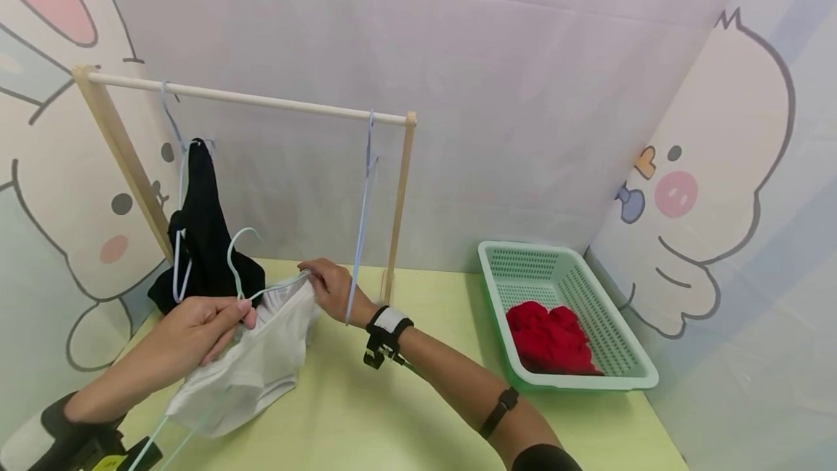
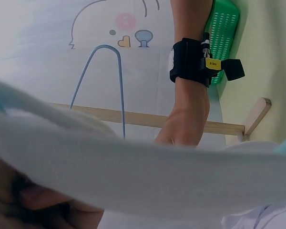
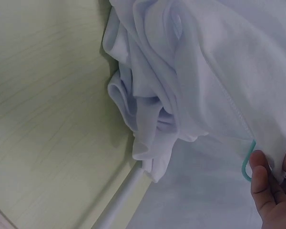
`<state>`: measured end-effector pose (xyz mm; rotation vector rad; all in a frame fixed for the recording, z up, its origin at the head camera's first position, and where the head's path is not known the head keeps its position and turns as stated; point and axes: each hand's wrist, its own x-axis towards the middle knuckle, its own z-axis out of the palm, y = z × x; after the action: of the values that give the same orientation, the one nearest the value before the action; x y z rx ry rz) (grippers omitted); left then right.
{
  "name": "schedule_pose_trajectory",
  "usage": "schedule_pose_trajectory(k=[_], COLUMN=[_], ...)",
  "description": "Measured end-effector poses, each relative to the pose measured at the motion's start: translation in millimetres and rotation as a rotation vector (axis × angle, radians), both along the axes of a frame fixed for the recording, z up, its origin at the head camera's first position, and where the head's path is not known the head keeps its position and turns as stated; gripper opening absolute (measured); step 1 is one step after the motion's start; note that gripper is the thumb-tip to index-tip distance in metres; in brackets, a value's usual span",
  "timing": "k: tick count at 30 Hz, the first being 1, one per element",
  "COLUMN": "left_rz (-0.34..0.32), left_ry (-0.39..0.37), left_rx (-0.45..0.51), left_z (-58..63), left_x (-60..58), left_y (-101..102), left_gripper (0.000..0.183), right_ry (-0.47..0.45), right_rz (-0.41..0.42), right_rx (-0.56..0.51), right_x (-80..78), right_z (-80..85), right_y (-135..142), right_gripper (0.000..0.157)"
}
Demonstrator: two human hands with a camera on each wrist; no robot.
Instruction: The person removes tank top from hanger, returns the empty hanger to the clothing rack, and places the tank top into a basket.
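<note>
A mint-green hanger [image 1: 237,275] stands hook-up in front of the rack, with a white shirt [image 1: 258,369] draped over part of it. Just below the hook, my left hand [image 1: 196,329] pinches the hanger between thumb and fingers. At the shirt's far shoulder, my right hand [image 1: 333,289] pinches the white cloth together with the hanger's end; the right wrist view shows these fingertips [image 3: 260,179] on the fabric beside the green tip. The hanger's other end sticks out below the shirt at lower left. White cloth hides much of my left hand in the left wrist view.
Behind my hands stands a wooden rack with a white rail [image 1: 261,100]. From it hang a black garment [image 1: 205,224] on a hanger at left and a bare blue hanger [image 1: 362,231] overlapping my right wrist. A green basket [image 1: 569,384] at right holds red cloth [image 1: 552,340].
</note>
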<state>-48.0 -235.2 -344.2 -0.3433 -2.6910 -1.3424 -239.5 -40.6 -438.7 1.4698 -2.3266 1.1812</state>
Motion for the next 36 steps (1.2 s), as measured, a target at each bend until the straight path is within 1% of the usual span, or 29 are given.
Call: schedule_pose_trajectory(k=[4, 7, 10, 14, 18, 26, 29, 33, 36], left_rz=[0.004, 0.009, 0.015, 0.018, 0.019, 0.048, 0.052, 0.054, 0.057], left_ry=[0.011, 0.017, 0.017, 0.021, 0.034, 0.024, 0.027, 0.013, 0.002], left_rx=[-0.014, -0.021, -0.028, -0.035, -0.036, -0.044, -0.046, -0.038, -0.034], left_z=[0.7, 1.5, 1.6, -0.4, -1.4, 2.3, 1.6, 2.2, 3.5], left_x=[2.0, 4.0, 5.8, 7.4, 8.0, 9.6, 10.5, 11.8, 12.8], left_y=[0, 0, 0, 0, 1, 2, 1, 0, 0], left_gripper=[0.033, 0.033, 0.033, 0.032, 0.031, 0.032, 0.031, 0.031, 0.032], right_ry=[-0.009, -0.021, -0.061, -0.141, -0.192, -0.233, -0.261, -0.308, -0.312], right_rz=[-0.022, -0.029, -0.036, -0.046, -0.055, -0.063, -0.066, -0.056, -0.05], right_rx=[0.007, -0.008, -0.029, -0.049, -0.064, -0.087, -0.108, -0.134, -0.139], right_x=[-0.4, -0.4, -1.3, -3.4, -4.2, -5.8, -6.6, -7.1, -7.3], right_z=[-0.2, -1.7, -5.1, -9.9, -11.2, -13.3, -14.3, -15.9, -16.6], right_y=[0, 0, 0, -1, -2, -2, -2, -2, -1], right_gripper=[0.033, 0.033, 0.032, 0.032, 0.031, 0.03, 0.03, 0.028, 0.026])
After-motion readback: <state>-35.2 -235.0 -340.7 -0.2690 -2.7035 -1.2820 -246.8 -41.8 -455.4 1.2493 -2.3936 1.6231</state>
